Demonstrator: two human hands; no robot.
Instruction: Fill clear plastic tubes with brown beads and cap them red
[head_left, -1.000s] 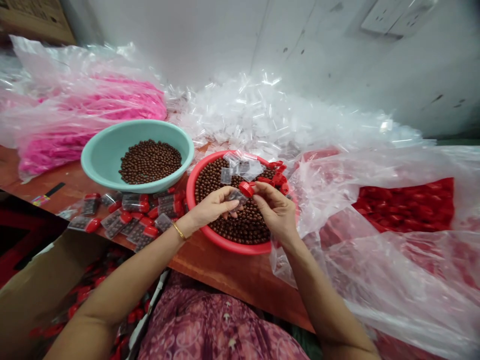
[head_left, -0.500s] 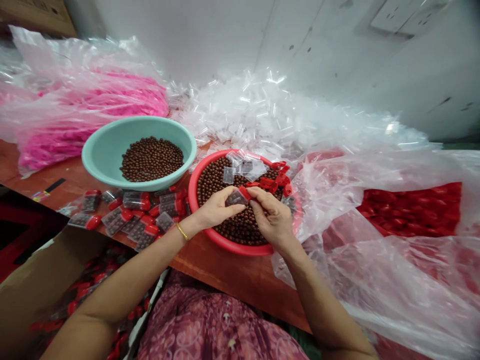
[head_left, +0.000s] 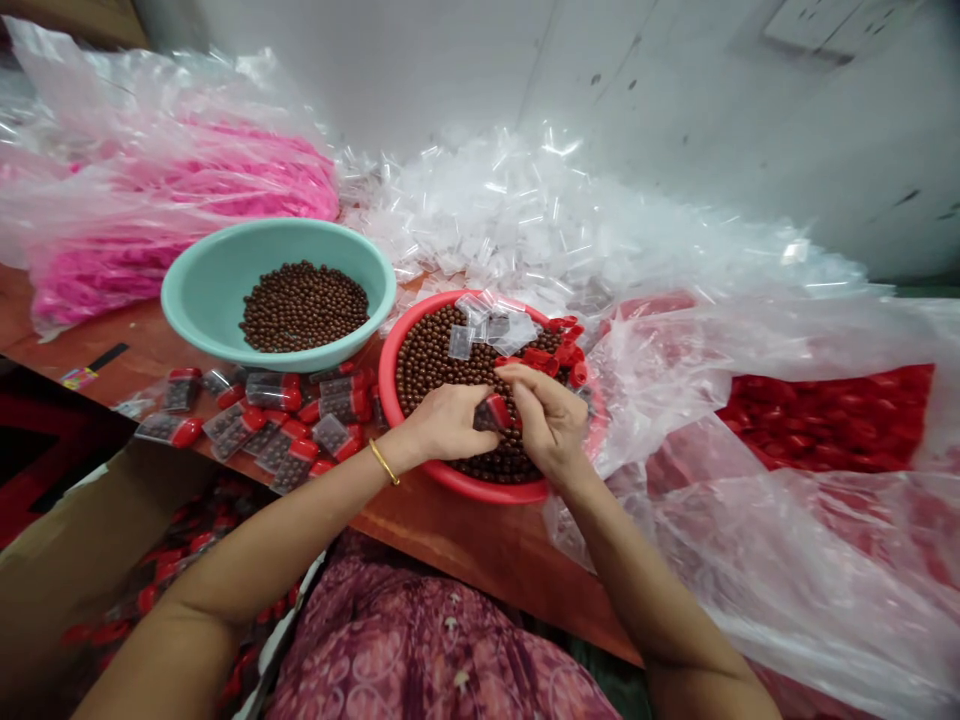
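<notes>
My left hand (head_left: 450, 422) grips a small clear container with a red cap (head_left: 493, 412) between thumb and fingers, over the red basin (head_left: 386, 385). Dark contents show through its wall. My right hand (head_left: 553, 425) is just to the right, fingers curled with the thumb against them; whatever they may hold is hidden. Brown beads (head_left: 424, 355) fill much of the basin below both hands. On top of them lie several empty clear containers (head_left: 480, 325) and a cluster of red caps (head_left: 559, 350).
Left of the basin, a turquoise bowl (head_left: 202, 300) holds more beads. Capped containers (head_left: 274, 392) lie in front of it, above an open carton (head_left: 82, 540). Clear containers (head_left: 495, 210) are heaped behind. Plastic bags hold pink pieces (head_left: 247, 175) and red caps (head_left: 832, 415).
The capped container has tipped and dropped slightly in my left hand. My right fingers, which were at its red cap, have come away from it. The view has shifted a little.
</notes>
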